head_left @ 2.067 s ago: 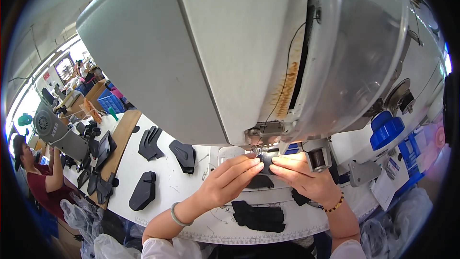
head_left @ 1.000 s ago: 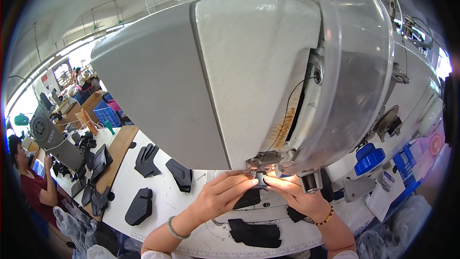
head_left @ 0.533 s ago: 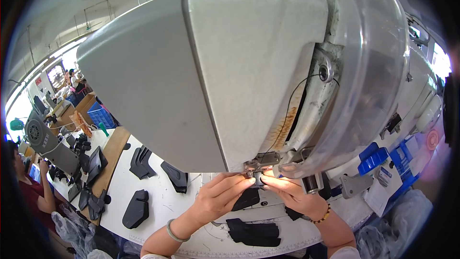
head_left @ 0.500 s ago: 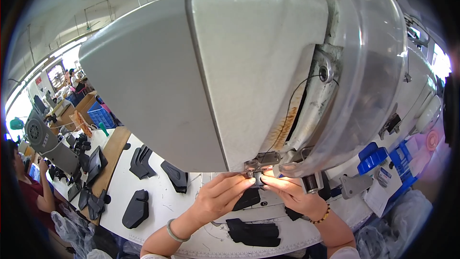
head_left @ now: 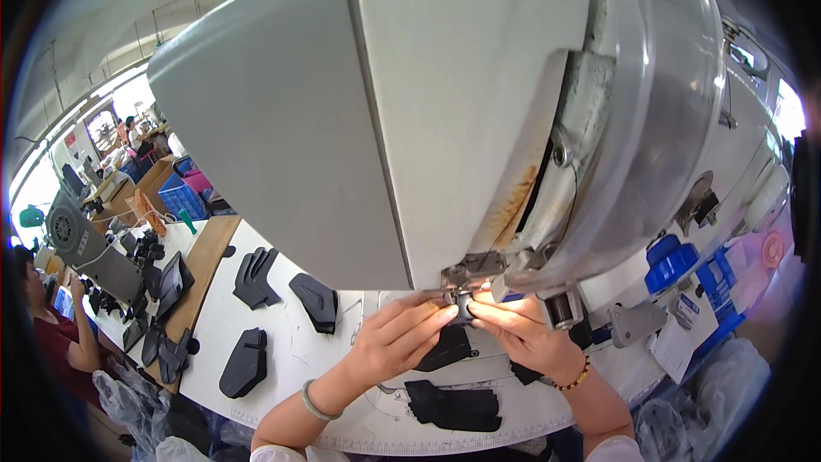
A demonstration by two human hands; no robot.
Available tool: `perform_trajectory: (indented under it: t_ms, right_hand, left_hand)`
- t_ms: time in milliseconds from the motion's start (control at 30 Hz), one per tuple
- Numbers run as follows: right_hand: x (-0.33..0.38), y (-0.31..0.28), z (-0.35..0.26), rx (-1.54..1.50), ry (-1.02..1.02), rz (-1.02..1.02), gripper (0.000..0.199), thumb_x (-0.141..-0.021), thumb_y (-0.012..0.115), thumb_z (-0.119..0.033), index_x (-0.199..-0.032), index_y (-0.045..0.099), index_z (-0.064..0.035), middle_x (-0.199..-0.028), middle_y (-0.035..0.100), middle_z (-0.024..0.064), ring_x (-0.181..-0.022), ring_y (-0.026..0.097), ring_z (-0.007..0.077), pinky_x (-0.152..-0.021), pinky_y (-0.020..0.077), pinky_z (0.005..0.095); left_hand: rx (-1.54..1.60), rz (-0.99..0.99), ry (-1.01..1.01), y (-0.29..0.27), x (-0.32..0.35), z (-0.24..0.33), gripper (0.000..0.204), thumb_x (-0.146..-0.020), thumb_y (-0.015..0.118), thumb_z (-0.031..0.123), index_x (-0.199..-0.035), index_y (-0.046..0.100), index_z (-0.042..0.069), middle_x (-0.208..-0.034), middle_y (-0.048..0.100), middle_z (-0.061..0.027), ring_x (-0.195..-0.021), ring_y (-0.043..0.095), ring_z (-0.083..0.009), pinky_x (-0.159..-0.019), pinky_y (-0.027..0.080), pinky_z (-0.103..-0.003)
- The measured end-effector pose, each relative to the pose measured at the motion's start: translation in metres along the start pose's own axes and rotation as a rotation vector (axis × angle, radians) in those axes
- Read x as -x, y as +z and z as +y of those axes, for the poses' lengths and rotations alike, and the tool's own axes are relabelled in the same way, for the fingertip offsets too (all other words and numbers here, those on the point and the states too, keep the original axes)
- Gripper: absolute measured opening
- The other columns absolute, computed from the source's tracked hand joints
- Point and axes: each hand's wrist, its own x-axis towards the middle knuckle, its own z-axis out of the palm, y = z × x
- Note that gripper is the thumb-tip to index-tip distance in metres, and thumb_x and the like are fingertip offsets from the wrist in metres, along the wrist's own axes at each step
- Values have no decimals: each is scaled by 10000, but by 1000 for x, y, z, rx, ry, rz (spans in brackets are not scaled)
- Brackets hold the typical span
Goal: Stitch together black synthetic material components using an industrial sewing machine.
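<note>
A large white-grey sewing machine head [head_left: 462,77] fills the upper middle. Below its needle area [head_left: 466,275], both hands hold a small dark grey piece [head_left: 463,308]. My left hand [head_left: 395,335], with a pale bangle at the wrist, pinches its left side, fingers together. From the right, my right hand [head_left: 528,334], wearing a beaded bracelet, presses its fingertips on the piece's other side. The fingers partly hide the piece, and its exact kind is not clear. Closer to me, a stack of black cut pieces [head_left: 453,406] lies on the white table [head_left: 359,432].
Several black padded parts [head_left: 245,364] lie on the table at left. Beyond a wooden strip [head_left: 198,278] are more black parts and a grey machine [head_left: 94,248]. A co-worker in a dark red top [head_left: 56,346] sits far left. A blue container [head_left: 670,262] stands at right.
The lever on the machine's front has dropped lower, with its thread. The view has shifted slightly. Both hands stay at the small dark piece, which shows a little more between the fingertips.
</note>
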Motion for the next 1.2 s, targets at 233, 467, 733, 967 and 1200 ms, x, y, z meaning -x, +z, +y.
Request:
perform_trajectory:
  t_ms: [233,467,733,967,1200]
  right_hand:
    - [2,-5,-3,38,-8,-12,337,-742,680,-27,-1065,674,-122,-1029,639,30,-893,597,190,-812,473,305]
    - [28,6,22,16,18,-134,341,-771,658,63,-1099,623,-22,-1037,651,108,-921,627,195,-840,491,291]
    - [9,-4,18,144,-105,-37,393,-741,611,88,-1114,628,-33,-937,663,113,-775,627,203,-725,508,292]
    - [27,-5,29,150,4,-111,335,-767,595,47,-1081,653,-55,-872,648,85,-785,622,223,-747,499,322]
    - [20,-11,23,227,-29,-123,231,-767,608,56,-969,668,-38,-903,668,90,-857,639,238,-788,492,338]
  left_hand:
    - [-50,95,55,6,1,5,426,-594,686,-67,-1012,647,8,-910,634,-95,-776,634,-256,-681,531,-321]
    - [-112,7,102,1,-1,0,309,-722,662,-1,-1029,625,-10,-957,622,-87,-868,638,-235,-647,566,-286]
    - [-160,5,133,-1,-4,-8,309,-705,654,3,-1012,627,-24,-950,619,-114,-757,612,-226,-653,537,-284]
    - [-127,44,95,11,15,-16,273,-719,662,11,-991,633,3,-881,637,-100,-705,605,-190,-599,494,-262]
    - [-112,75,56,11,11,-18,272,-702,673,-1,-969,638,34,-880,649,-72,-684,603,-173,-594,482,-260]
